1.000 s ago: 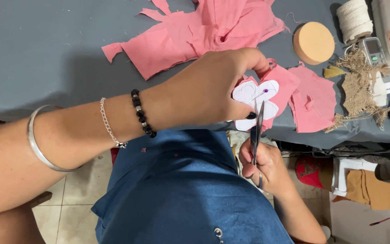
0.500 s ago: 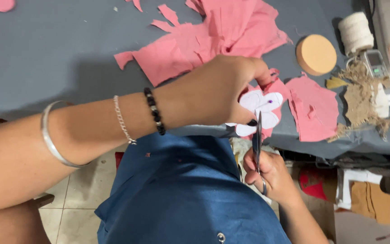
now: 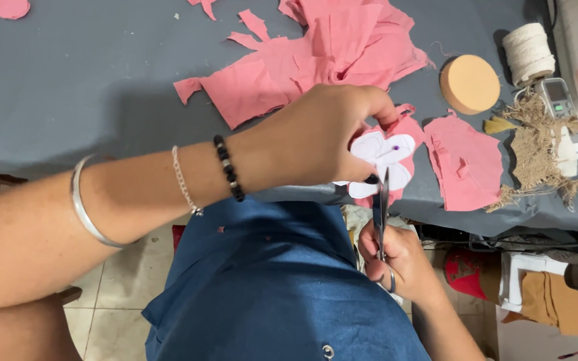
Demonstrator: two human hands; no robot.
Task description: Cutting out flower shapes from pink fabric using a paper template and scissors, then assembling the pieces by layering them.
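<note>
The left hand pinches a white flower-shaped paper template, pinned with a purple-headed pin to a piece of pink fabric, at the near edge of the grey tabletop. The right hand is closed around the handles of slim metal scissors, whose blades point up into the template's lower edge. A pile of pink fabric scraps lies behind the left hand. A round tan disc sits well to the right.
</note>
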